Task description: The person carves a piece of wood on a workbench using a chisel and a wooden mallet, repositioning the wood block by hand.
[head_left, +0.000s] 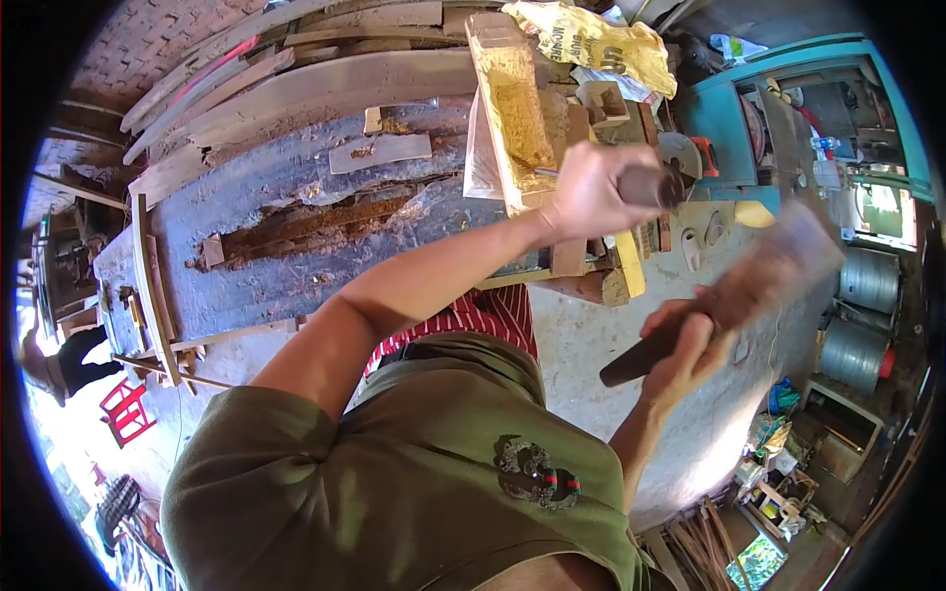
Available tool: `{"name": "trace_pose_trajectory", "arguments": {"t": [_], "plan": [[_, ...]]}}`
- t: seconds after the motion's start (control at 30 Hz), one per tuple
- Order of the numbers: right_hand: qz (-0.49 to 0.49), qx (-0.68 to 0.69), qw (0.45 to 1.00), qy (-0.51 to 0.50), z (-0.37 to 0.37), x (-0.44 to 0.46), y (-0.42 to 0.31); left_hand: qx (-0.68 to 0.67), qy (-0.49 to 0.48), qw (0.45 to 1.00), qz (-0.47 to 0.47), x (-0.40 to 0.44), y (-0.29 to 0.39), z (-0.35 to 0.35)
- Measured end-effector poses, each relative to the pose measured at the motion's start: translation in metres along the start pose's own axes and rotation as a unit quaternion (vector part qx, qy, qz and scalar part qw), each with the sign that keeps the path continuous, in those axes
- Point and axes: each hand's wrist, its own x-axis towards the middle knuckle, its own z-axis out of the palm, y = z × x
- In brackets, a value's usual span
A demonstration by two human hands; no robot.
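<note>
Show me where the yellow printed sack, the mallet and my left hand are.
Yellow sack (603, 39): head view, middle of its printed side.
Mallet (639, 361): head view, dark handle near its free end.
Left hand (593, 189): head view, back of the hand.

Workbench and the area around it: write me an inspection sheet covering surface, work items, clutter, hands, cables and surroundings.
Surface: dark workbench, scarred, with a long ragged hollow and scattered debris.
Work items: yellow hollowed wooden piece; chisel-like tool, its shaft reaching toward the hollow; mallet, head motion-blurred.
Clutter: long boards piled along the bench's far side; yellow printed sack beside the wooden piece.
Left hand: closed around the chisel-like tool's handle.
Right hand: gripping the mallet.
Cables: thin line on the floor at right, too fine to identify.
Surroundings: red chair at left; teal cabinet and metal drums at right.
</note>
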Motion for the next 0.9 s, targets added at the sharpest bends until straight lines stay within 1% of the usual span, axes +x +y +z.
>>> {"name": "trace_pose_trajectory", "arguments": {"t": [0.03,0.07,0.1,0.13,0.17,0.2,0.23,0.27,0.3,0.37,0.4,0.43,0.47,0.5,0.57,0.6,0.63,0.7,0.73,0.77,0.8,0.83,0.9], "plan": [[-0.046,-0.018,0.999,0.021,0.001,0.002,-0.005,0.027,-0.032,0.999,0.025,-0.007,0.002,0.002],[-0.086,0.001,0.996,0.034,0.002,0.004,-0.008,0.027,-0.031,0.999,0.023,-0.014,0.002,0.005],[-0.127,0.020,0.991,0.048,0.003,0.005,-0.010,0.040,-0.051,0.997,0.038,-0.021,0.001,0.007],[-0.184,-0.069,0.980,0.002,-0.007,0.008,0.001,0.053,-0.071,0.995,0.053,-0.025,0.002,0.009],[-0.240,-0.157,0.957,-0.046,-0.017,0.011,0.011,0.053,-0.069,0.995,0.052,-0.028,0.004,0.010],[-0.113,-0.143,0.983,-0.036,-0.004,0.003,0.006,0.070,-0.069,0.993,0.066,-0.030,0.006,0.010],[0.014,-0.123,0.992,-0.032,0.012,-0.004,0.002,0.094,-0.065,0.990,0.079,-0.032,0.008,0.006],[0.044,-0.080,0.995,-0.050,-0.002,-0.003,0.012,0.069,-0.046,0.993,0.080,-0.032,0.006,0.006],[0.051,-0.083,0.995,-0.017,0.003,-0.004,0.003,0.087,-0.039,0.993,0.071,-0.032,0.002,0.008],[0.003,-0.078,0.997,0.016,-0.010,-0.006,0.014,0.076,-0.042,0.994,0.065,-0.032,0.006,0.007],[-0.020,-0.061,0.997,0.038,-0.005,-0.006,0.005,0.090,-0.033,0.994,0.058,-0.034,0.007,0.004],[-0.044,-0.047,0.996,0.067,-0.001,-0.006,-0.005,0.088,-0.054,0.993,0.059,-0.034,0.009,0.004],[-0.077,-0.070,0.993,0.058,0.002,-0.007,-0.004,0.081,-0.079,0.992,0.063,-0.035,0.010,0.005],[-0.127,-0.103,0.986,-0.032,0.003,0.001,-0.002,0.079,-0.081,0.991,0.065,-0.036,0.009,0.005],[0.022,-0.106,0.992,-0.071,0.010,-0.004,-0.001,0.088,-0.062,0.991,0.075,-0.037,0.010,0.006],[0.032,-0.073,0.995,-0.067,0.007,-0.003,-0.002,0.082,-0.067,0.991,0.083,-0.033,0.011,0.003],[0.030,-0.077,0.995,-0.054,0.004,-0.002,0.000,0.072,-0.066,0.992,0.078,-0.028,0.010,-0.002],[0.091,-0.039,0.994,-0.037,0.000,-0.002,0.008,0.056,-0.072,0.994,0.061,-0.012,0.005,-0.006],[0.068,-0.029,0.997,-0.033,0.001,-0.002,0.008,0.051,-0.070,0.996,0.036,0.000,0.006,-0.014],[0.069,-0.020,0.997,-0.023,0.002,-0.003,0.007,0.017,-0.034,0.999,-0.006,0.012,0.008,-0.016],[0.056,-0.030,0.997,-0.034,-0.001,-0.002,0.008,-0.046,-0.014,0.998,-0.026,0.023,0.010,-0.020],[0.042,-0.036,0.997,-0.047,-0.003,-0.002,0.009,-0.079,-0.013,0.995,-0.063,0.032,0.018,-0.026],[0.038,-0.040,0.998,-0.039,-0.004,-0.003,0.010,-0.072,-0.003,0.996,-0.050,0.036,0.010,-0.026]]}}
